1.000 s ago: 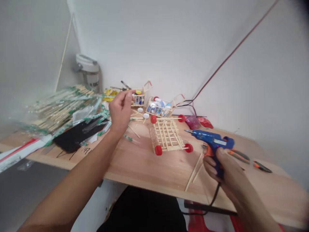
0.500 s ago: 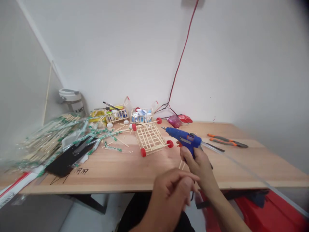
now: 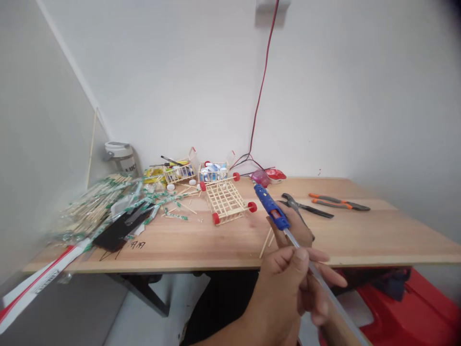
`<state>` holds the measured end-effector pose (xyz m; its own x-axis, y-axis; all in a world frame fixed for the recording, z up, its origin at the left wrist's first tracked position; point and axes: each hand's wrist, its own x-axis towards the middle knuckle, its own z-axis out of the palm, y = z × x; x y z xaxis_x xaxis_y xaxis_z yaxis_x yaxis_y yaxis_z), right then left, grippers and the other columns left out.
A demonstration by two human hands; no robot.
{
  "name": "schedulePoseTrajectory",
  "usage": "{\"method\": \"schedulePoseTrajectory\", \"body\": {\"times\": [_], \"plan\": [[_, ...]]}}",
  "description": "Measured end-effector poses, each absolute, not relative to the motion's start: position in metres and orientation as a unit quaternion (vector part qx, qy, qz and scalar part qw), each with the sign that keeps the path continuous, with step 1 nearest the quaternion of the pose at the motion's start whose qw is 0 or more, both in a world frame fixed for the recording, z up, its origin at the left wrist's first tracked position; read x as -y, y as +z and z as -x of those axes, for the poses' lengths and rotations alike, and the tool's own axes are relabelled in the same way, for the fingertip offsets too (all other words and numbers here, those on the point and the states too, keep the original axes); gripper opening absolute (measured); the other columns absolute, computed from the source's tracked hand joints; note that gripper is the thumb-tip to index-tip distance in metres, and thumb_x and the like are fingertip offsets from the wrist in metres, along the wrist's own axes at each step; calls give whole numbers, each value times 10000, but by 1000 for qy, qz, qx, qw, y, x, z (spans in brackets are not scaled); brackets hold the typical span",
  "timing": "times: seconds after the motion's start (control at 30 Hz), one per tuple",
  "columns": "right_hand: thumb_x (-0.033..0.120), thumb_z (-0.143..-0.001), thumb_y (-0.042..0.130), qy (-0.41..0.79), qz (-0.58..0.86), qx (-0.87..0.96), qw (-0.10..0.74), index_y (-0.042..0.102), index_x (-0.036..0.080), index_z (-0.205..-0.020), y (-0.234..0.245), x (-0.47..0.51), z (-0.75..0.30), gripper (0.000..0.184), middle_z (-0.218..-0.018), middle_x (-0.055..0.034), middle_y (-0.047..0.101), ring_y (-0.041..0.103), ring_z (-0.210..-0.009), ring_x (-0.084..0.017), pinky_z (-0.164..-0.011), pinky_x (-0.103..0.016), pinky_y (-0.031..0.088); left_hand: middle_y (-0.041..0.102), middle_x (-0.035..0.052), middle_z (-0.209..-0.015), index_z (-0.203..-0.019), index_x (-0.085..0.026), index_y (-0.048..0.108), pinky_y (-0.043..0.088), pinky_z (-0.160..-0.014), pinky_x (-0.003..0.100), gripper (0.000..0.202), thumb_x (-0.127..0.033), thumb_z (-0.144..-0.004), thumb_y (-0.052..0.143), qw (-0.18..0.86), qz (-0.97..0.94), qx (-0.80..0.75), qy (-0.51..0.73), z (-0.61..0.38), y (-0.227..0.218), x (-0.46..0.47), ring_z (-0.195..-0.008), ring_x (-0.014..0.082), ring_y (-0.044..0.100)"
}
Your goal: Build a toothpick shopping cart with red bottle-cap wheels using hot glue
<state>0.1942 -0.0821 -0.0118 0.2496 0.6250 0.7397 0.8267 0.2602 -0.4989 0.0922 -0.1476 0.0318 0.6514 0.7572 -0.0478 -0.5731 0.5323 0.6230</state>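
In the head view a blue glue gun (image 3: 265,202) is gripped in my right hand (image 3: 298,225), its nozzle pointing away and slightly left. A long translucent glue stick (image 3: 333,300) runs out of its rear toward the lower right. My left hand (image 3: 279,283) pinches this stick between thumb and fingers just behind the gun. Beyond the hands, to the left, a lattice frame of thin wooden sticks (image 3: 227,211) lies on the table (image 3: 201,247), with red round wheels at its corners. Two loose sticks (image 3: 265,242) lie beside the gun.
Orange-handled pliers (image 3: 333,200) and dark-handled pliers (image 3: 293,202) lie right of the gun. Two small stick carts (image 3: 213,173) stand by the wall, holding caps and tools. Wrapped sticks (image 3: 90,206) and a black sheet (image 3: 122,228) cover the left side. A red stool (image 3: 418,307) is below.
The glue gun has turned so its rear points toward me. My left hand has moved right and closed on the glue stick. The view has shifted slightly.
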Motion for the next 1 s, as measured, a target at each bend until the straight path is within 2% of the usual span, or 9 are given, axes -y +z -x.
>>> {"method": "schedulePoseTrajectory", "body": {"times": [0.1, 0.2, 0.43, 0.57, 0.77, 0.87, 1.0], "plan": [[365, -920, 530, -111, 596, 595, 527, 659, 238, -1206, -9, 90, -191, 338, -869, -26, 685, 627, -786, -201, -732, -319, 489, 673, 58, -678, -889, -107, 625, 209, -383, 191, 376, -480, -837, 638, 832, -318, -190, 413, -88, 30, 153, -353, 24, 331], [340, -940, 508, -131, 565, 609, 541, 654, 221, -1213, -10, 94, -193, 331, -922, -43, 691, 619, -801, -195, -761, -321, 492, 663, 45, -653, -925, -121, 617, 196, -411, 207, 345, -462, -881, 587, 816, -334, -203, 427, -83, 28, 159, -361, 32, 319], [253, -947, 455, -216, 490, 664, 522, 605, 230, -1294, -14, 92, -202, 379, -899, -60, 677, 631, -851, -219, -787, -346, 508, 570, 0, -539, -776, -120, 603, 127, -442, 216, 311, -420, -854, 628, 797, -323, -210, 465, -72, 32, 162, -400, 28, 217], [266, -959, 461, -207, 511, 660, 511, 601, 219, -1301, -12, 94, -198, 373, -879, -70, 666, 633, -887, -238, -866, -388, 503, 569, 5, -514, -750, -116, 605, 88, -429, 215, 301, -405, -823, 645, 787, -321, -240, 469, -67, 34, 159, -386, 26, 215], [263, -967, 451, -222, 519, 649, 510, 603, 206, -1295, -13, 94, -193, 366, -911, -81, 675, 630, -893, -243, -873, -392, 494, 548, 0, -476, -714, -107, 626, 95, -406, 209, 290, -376, -821, 635, 778, -333, -243, 474, -62, 30, 149, -356, 22, 213], [247, -960, 447, -226, 514, 648, 514, 582, 202, -1320, -14, 92, -192, 387, -975, -99, 689, 635, -945, -255, -879, -399, 498, 555, -2, -492, -760, -95, 663, 125, -398, 199, 294, -381, -827, 646, 794, -342, -221, 451, -59, 28, 143, -344, 18, 226], [272, -960, 416, -224, 519, 640, 520, 536, 202, -1364, -17, 90, -188, 427, -1048, -114, 697, 643, -980, -261, -887, -416, 519, 584, -2, -611, -981, -97, 702, 208, -412, 187, 351, -422, -865, 638, 841, -313, -151, 415, -51, 26, 138, -370, 16, 276]]}}
